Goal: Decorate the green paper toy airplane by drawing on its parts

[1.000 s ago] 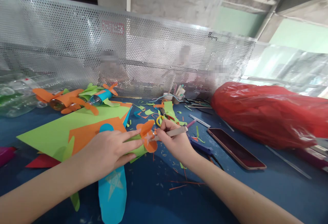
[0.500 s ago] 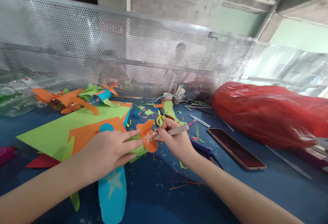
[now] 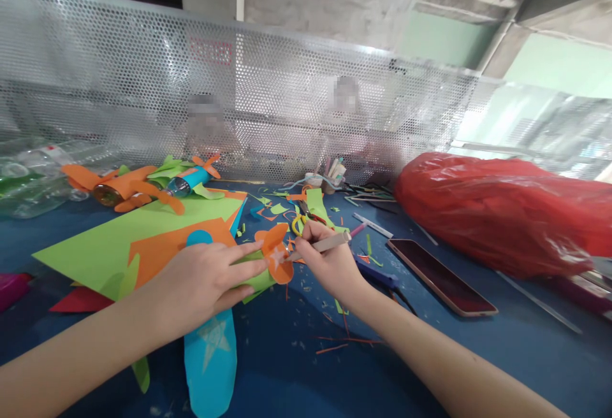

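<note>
My left hand [image 3: 203,284] lies over a green paper-wrapped piece [image 3: 255,278], fingers stretched out and pressing it to the blue table [image 3: 296,367]. An orange paper propeller [image 3: 276,252] sits at the piece's front end. My right hand [image 3: 327,262] is closed around a grey pen-like tool [image 3: 325,244] with a pink end, its tip touching the centre of the propeller. A light blue paper wing with a star [image 3: 211,357] sticks out below my left hand.
Green and orange paper sheets [image 3: 129,239] lie at left, with finished bottle planes [image 3: 129,188] behind. A phone [image 3: 440,276] lies at right beside a red plastic bag [image 3: 502,214]. Scissors, paper scraps and a pen cup [image 3: 329,182] sit near the perforated metal screen [image 3: 287,106].
My right hand and the tool shifted very slightly at the propeller's centre. My left hand has stayed put.
</note>
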Available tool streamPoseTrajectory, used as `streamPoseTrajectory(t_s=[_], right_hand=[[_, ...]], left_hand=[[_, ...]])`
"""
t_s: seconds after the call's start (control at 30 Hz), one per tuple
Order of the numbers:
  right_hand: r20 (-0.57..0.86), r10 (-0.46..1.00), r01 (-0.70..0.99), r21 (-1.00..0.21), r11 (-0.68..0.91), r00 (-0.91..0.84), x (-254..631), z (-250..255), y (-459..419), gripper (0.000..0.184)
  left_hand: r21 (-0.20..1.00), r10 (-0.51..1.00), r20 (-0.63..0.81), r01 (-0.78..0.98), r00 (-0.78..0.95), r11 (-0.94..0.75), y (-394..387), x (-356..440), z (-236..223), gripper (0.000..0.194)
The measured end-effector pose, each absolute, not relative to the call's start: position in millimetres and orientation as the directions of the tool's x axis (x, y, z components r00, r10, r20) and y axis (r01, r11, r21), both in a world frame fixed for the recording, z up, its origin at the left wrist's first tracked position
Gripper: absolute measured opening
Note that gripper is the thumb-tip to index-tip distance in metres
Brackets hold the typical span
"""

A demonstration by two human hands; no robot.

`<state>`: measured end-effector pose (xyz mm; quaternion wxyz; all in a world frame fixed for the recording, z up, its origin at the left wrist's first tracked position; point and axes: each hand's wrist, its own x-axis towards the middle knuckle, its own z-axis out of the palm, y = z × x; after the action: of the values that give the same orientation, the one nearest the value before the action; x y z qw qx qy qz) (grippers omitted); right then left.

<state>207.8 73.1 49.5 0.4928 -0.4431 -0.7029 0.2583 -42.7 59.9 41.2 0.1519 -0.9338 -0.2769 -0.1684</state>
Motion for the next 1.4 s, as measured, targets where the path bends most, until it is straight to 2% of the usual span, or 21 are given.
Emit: streamPoseTrajectory(t_s=[0.27, 0.4, 0.6, 0.8, 1.0, 1.23, 1.4], right_hand=[[0.432, 0.900, 0.229, -0.872, 0.433, -0.060, 209, 54, 72, 0.029], [0.316, 0.947, 0.133, -0.938, 0.321, -0.055, 210, 54, 73, 0.030], [0.148, 0.985, -0.007, -0.989, 0.148, -0.092, 211, 50, 82, 0.045], [0.073, 0.989, -0.008, -0.997, 0.073, -0.129, 212, 50, 83, 0.058], [0.124, 0.984, 0.084, -0.987, 0.136, -0.131, 210, 51, 80, 0.070], [0.287, 0.948, 0.091, -0.950, 0.300, -0.135, 208, 53, 75, 0.046], [0.324, 0.942, 0.113, -0.936, 0.333, -0.089, 210, 52, 75, 0.038]], left_hand=[[-0.148, 0.493, 0.420, 0.594, 0.762, -0.791, 58, -42, 38, 0.039], [-0.173, 0.460, 0.421, 0.567, 0.782, -0.805, 58, -43, 40, 0.040], [-0.180, 0.452, 0.399, 0.551, 0.798, -0.815, 59, -46, 44, 0.041], [-0.160, 0.443, 0.399, 0.537, 0.803, -0.828, 56, -46, 48, 0.040], [-0.194, 0.430, 0.436, 0.549, 0.791, -0.813, 52, -42, 46, 0.047], [-0.260, 0.416, 0.473, 0.574, 0.776, -0.776, 53, -41, 39, 0.046], [-0.252, 0.407, 0.467, 0.560, 0.785, -0.789, 53, -40, 40, 0.043]])
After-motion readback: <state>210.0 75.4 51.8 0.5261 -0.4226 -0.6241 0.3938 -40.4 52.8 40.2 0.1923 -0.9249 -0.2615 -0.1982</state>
